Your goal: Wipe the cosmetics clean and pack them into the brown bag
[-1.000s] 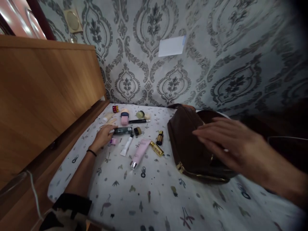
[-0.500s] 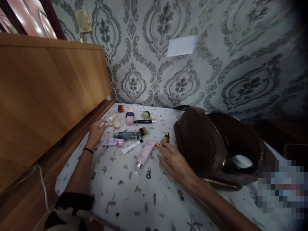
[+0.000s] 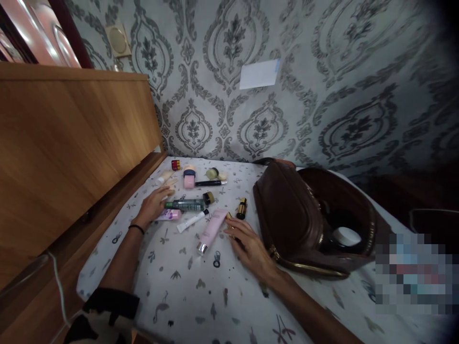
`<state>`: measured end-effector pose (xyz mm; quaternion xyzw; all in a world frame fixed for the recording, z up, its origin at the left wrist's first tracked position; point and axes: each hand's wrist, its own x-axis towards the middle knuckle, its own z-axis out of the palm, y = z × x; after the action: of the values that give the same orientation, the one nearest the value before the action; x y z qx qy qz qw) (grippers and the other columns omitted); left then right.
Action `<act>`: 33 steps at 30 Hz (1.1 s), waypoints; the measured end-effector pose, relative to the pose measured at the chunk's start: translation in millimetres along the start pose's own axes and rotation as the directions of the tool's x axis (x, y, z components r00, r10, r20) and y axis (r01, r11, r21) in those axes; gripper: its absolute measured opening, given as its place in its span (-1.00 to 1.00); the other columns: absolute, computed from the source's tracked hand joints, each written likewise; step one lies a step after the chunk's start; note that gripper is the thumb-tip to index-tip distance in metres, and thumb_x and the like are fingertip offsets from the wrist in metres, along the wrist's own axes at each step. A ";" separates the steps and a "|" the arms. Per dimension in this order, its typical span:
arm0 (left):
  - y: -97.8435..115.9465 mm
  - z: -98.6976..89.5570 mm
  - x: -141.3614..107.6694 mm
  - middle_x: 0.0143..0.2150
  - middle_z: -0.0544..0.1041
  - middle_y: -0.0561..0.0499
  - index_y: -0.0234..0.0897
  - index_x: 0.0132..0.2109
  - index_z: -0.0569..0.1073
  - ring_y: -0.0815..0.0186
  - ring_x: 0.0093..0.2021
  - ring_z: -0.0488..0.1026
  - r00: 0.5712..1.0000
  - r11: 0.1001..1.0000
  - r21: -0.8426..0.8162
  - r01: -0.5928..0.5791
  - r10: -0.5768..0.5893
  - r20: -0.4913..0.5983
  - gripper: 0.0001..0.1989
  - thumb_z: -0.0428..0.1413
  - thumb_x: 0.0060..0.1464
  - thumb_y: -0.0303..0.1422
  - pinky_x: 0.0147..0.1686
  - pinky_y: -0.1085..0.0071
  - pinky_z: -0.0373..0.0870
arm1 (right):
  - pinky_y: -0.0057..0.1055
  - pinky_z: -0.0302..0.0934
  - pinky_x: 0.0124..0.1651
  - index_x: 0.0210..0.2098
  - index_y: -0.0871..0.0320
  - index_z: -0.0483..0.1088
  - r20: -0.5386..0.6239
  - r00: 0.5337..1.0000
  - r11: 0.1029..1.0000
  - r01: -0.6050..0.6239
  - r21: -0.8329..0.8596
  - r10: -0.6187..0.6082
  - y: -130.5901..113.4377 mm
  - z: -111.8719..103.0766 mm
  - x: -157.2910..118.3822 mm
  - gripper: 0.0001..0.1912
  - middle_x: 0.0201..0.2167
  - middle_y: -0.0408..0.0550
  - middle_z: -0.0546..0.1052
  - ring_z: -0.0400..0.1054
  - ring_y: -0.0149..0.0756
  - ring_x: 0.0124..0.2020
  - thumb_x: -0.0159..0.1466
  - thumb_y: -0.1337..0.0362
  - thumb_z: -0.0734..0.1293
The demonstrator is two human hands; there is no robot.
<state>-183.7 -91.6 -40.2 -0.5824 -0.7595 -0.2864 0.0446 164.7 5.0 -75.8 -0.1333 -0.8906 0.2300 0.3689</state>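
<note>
My left hand (image 3: pixel 154 206) is at the left of the cosmetics, its fingers bent together over a spot beside a green bottle (image 3: pixel 188 205); what lies under them is hidden. A pink-capped tube (image 3: pixel 172 214) sits just below that hand. My right hand (image 3: pixel 251 246) has its fingertips round a small gold tube (image 3: pixel 229 218), partly covered by them. Touching or nearly touching its end is a pink squeeze tube (image 3: pixel 213 230) with a silver cap. A slim white tube (image 3: pixel 191 221) with a black cap lies to the left. Behind my right hand is a black-and-gold bottle (image 3: pixel 242 209).
Farther back lie a black pen-like stick (image 3: pixel 210 183), a pink block-shaped item (image 3: pixel 189 181), a dark-lidded jar (image 3: pixel 208 198), a greenish round jar (image 3: pixel 212 173) and small red items (image 3: pixel 175 165). An unzipped brown bag (image 3: pixel 287 215) stands right; a wooden cabinet (image 3: pixel 79 129) borders the left.
My left hand has moved right and toward me, now covering a round cream-coloured item seen before. My right hand has shifted slightly toward me, off the black-and-gold bottle. The view has tilted a little.
</note>
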 end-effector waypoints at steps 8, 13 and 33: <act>-1.1 -14.0 3.8 0.03 0.58 -0.10 -0.21 -0.03 0.56 0.10 0.07 0.48 0.999 0.998 -0.064 -0.027 0.030 0.033 -0.70 -0.01 0.21 -0.32 0.13 0.17 0.37 | -0.02 0.40 0.10 -0.12 0.11 0.52 -0.003 1.000 0.997 -0.011 0.082 0.012 -5.5 -4.7 2.2 -0.75 -0.01 0.12 0.57 0.40 -0.09 0.14 0.35 0.42 0.23; 8.4 -4.7 6.7 -0.02 0.63 -0.03 -0.15 -0.02 0.57 0.12 -0.01 0.53 0.970 0.977 -0.188 -0.104 0.141 0.198 -0.60 0.18 0.09 -0.04 0.03 0.29 0.43 | -0.03 0.40 0.11 -0.13 0.12 0.52 -0.013 1.000 0.997 0.003 0.076 -0.002 -3.3 -2.0 2.7 -0.77 -0.02 0.12 0.58 0.40 -0.09 0.12 0.35 0.42 0.24; -1.2 -1.6 2.3 -0.08 0.64 -0.12 -0.22 -0.04 0.57 0.11 -0.10 0.54 0.981 0.977 0.100 0.187 -0.181 -0.072 -0.65 -0.01 0.28 -0.14 -0.09 0.30 0.39 | 0.02 0.37 0.14 -0.13 0.09 0.53 0.009 1.000 0.996 -0.006 0.086 0.006 3.2 -0.5 1.7 -0.77 0.00 0.11 0.57 0.40 -0.07 0.13 0.36 0.35 0.23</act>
<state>-185.9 -90.6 -38.4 -0.4970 -0.8225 -0.2668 0.0726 164.1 8.6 -76.1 -0.1192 -0.8811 0.2696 0.3699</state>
